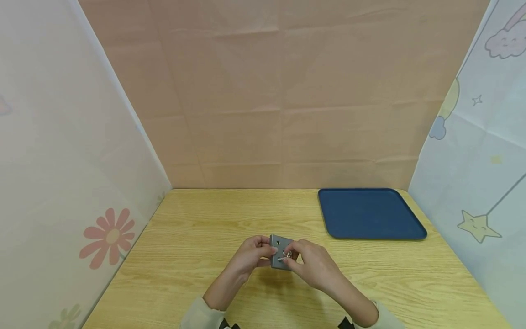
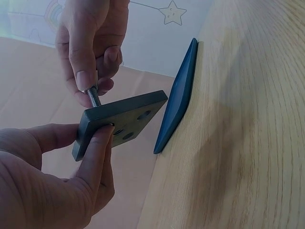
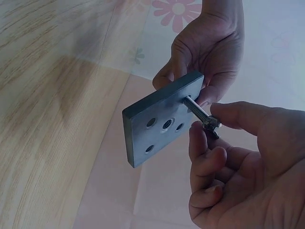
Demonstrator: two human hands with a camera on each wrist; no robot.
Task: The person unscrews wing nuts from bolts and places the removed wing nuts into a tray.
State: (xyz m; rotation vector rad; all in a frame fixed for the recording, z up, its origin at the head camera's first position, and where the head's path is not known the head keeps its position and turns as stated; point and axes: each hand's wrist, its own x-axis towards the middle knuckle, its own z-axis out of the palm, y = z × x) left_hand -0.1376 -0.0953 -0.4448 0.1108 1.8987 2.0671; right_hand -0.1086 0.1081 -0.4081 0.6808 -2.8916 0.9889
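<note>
Over the wooden table, near its front middle, my left hand grips a square grey metal plate by one side, thumb on one face and fingers behind it. Several round holes pierce the plate. My right hand pinches the shiny head of a threaded bolt between thumb and index finger, its other fingers curled. The bolt's tip sits at a corner hole beside the left hand, and most of its thread stands out from the plate. In the left wrist view, a left fingertip rests against the plate's underside by a hole.
A dark blue tray lies at the back right of the wooden table. A tan sheet hangs behind the table. Pale patterned panels flank it, with a flower on the left and a star on the right.
</note>
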